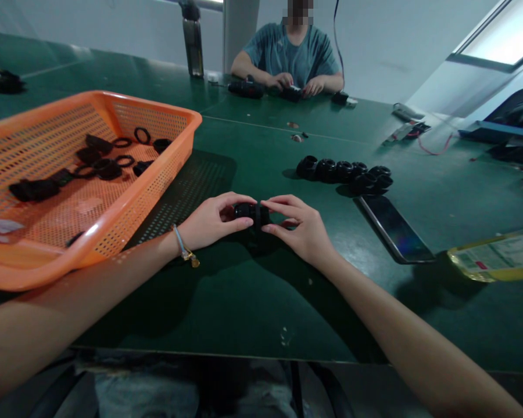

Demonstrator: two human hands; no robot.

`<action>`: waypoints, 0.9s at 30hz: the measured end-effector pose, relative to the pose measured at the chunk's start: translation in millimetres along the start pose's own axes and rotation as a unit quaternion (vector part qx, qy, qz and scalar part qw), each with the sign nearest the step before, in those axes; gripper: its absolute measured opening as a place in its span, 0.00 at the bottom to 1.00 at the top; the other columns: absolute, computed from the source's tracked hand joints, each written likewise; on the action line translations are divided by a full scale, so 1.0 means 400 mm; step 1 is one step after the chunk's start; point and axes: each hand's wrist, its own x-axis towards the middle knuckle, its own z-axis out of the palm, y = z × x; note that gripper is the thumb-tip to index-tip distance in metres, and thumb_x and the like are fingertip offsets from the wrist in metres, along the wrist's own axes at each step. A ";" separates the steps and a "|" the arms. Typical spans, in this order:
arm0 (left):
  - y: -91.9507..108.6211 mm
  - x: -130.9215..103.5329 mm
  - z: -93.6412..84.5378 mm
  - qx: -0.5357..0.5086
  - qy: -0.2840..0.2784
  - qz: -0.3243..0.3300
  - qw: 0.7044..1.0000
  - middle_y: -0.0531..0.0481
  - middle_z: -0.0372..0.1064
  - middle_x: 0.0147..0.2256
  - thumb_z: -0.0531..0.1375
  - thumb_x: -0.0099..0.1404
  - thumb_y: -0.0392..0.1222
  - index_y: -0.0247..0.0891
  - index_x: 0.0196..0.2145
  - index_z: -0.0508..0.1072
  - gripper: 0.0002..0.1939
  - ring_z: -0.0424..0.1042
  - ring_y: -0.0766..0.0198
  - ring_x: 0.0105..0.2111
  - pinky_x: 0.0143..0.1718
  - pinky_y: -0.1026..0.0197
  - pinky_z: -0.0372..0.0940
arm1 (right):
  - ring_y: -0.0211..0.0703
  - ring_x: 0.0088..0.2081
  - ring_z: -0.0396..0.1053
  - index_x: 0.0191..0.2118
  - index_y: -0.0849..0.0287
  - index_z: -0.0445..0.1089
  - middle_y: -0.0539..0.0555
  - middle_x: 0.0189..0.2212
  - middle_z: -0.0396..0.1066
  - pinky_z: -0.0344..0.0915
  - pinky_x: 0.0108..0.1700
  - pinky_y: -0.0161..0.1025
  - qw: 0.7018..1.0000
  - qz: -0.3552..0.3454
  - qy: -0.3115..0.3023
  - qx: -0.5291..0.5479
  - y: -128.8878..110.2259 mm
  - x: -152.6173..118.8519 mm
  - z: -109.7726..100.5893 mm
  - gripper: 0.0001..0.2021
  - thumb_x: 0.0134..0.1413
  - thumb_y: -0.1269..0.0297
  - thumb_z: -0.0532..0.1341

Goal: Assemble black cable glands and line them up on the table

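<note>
Both hands (210, 222) pinch 1 black part (244, 210), well clear of the table's near edge (226, 349).

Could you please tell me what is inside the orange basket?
The orange basket holds black rings, other black parts and a pale scrap. Its near wall partly covers one dark piece, whose full shape cannot be seen.

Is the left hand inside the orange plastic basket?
No, the left hand holds a black cylindrical part to the right of the orange plastic basket.
</note>
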 end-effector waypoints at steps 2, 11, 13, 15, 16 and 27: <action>-0.001 -0.001 0.001 -0.004 -0.001 -0.004 1.000 0.45 0.70 0.41 0.59 0.55 0.50 0.33 0.48 0.69 0.25 0.69 0.64 0.33 0.35 0.62 0.66 | 0.41 0.37 0.70 0.44 0.50 0.74 0.52 0.40 0.72 0.70 0.29 0.35 1.000 -0.002 -0.005 -0.004 -0.001 0.001 0.000 0.17 0.45 0.68 0.65; -0.002 -0.004 0.001 0.028 -0.001 0.025 0.999 0.46 0.68 0.43 0.58 0.58 0.49 0.36 0.48 0.71 0.22 0.67 0.66 0.33 0.32 0.65 0.63 | 0.42 0.37 0.71 0.44 0.56 0.71 0.53 0.36 0.73 0.70 0.34 0.38 1.000 0.001 0.012 0.004 0.003 0.000 0.005 0.18 0.43 0.70 0.65; -0.003 -0.003 0.001 0.037 -0.002 0.025 0.999 0.47 0.67 0.40 0.57 0.58 0.49 0.36 0.48 0.71 0.22 0.67 0.66 0.32 0.31 0.65 0.63 | 0.41 0.35 0.71 0.41 0.58 0.72 0.53 0.35 0.73 0.70 0.35 0.39 1.000 -0.002 0.009 0.009 0.004 0.000 0.005 0.15 0.43 0.69 0.66; -0.004 -0.002 0.001 0.042 -0.003 0.027 0.999 0.47 0.66 0.39 0.57 0.58 0.49 0.35 0.48 0.71 0.23 0.67 0.66 0.32 0.31 0.65 0.62 | 0.41 0.34 0.71 0.39 0.58 0.73 0.53 0.34 0.73 0.70 0.36 0.40 1.000 -0.006 0.009 0.010 0.006 0.000 0.005 0.13 0.43 0.68 0.66; -0.004 -0.002 0.001 0.043 -0.005 0.027 0.999 0.47 0.65 0.38 0.57 0.58 0.49 0.35 0.49 0.71 0.23 0.67 0.66 0.32 0.32 0.65 0.62 | 0.41 0.34 0.71 0.39 0.58 0.73 0.52 0.34 0.73 0.70 0.36 0.40 1.000 -0.007 0.009 0.010 0.007 0.000 0.005 0.13 0.43 0.68 0.66; -0.004 -0.006 0.002 0.067 0.001 0.051 0.996 0.47 0.66 0.41 0.57 0.60 0.48 0.36 0.51 0.68 0.23 0.66 0.66 0.33 0.32 0.65 0.62 | 0.41 0.32 0.71 0.40 0.56 0.75 0.52 0.33 0.75 0.70 0.36 0.41 1.000 -0.010 0.004 0.015 0.011 0.001 0.000 0.13 0.45 0.64 0.66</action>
